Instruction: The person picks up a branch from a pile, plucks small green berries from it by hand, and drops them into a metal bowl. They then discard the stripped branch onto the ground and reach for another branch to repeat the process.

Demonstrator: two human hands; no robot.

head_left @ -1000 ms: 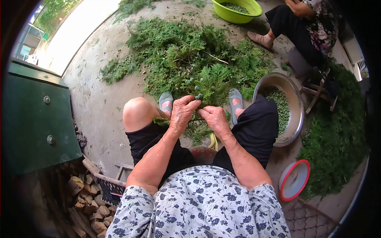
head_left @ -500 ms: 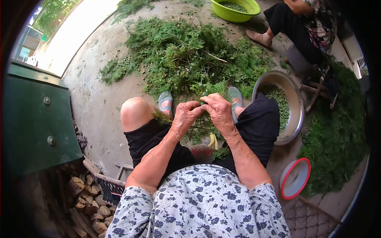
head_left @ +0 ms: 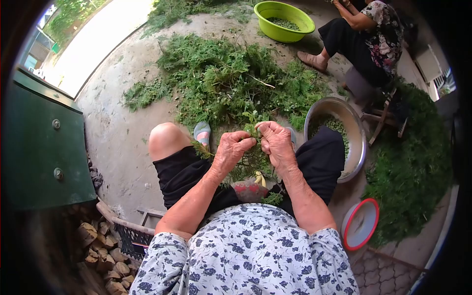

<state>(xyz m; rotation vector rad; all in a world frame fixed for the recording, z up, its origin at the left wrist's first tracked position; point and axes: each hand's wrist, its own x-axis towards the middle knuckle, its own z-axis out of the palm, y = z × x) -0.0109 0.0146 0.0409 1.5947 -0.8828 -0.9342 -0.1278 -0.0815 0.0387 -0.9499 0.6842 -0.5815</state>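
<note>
My left hand is closed around a leafy evergreen sprig, whose fronds stick out to the left of the wrist and hang below the fingers. Just to the right, my right hand has its thumb and fingertips pinched together at the sprig's upper tips; whatever small piece it holds is too hidden to make out. Both hands are above my lap, between my knees. Beyond them lies a heap of cut evergreen branches. A metal basin holding small green cones stands beside my right knee.
Another person sits at the upper right near a lime-green basin with green cones. A red-rimmed bowl leans at lower right, by more greenery. Left are a green cabinet, split firewood and a black crate.
My hands have drawn slightly apart, and the right fingers have curled in more. The view has shifted a little, bringing more of the other person into sight.
</note>
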